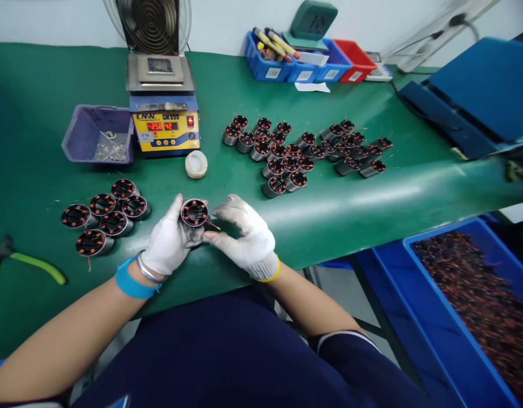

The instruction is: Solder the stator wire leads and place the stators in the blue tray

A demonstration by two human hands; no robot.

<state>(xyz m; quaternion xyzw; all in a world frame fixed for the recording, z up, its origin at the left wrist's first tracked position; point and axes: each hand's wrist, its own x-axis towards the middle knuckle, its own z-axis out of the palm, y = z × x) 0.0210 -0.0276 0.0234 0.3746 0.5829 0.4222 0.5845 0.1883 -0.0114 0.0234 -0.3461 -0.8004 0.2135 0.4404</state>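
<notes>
My left hand (165, 243), in a white glove, is wrapped round a motor stator (186, 221) with copper windings in a metal ring. The stator's open face is turned up, and a copper wire lead (214, 225) sticks out to its right. Close on that side is my right hand (246, 235), also gloved, its thumb and forefinger apart on either side of the lead. The glove's thumb and forefinger tips look dirty or bare. Several similar stators (114, 222) stand to the left of my left hand.
A solder pot (165, 127) with a lit display stands behind, beside a purple bin (97, 136) and a small white cup (196, 164). Many stators (277, 152) fill the middle right. Cutters (35, 265) lie left. A blue crate (431, 317) of copper-coloured pieces is below right.
</notes>
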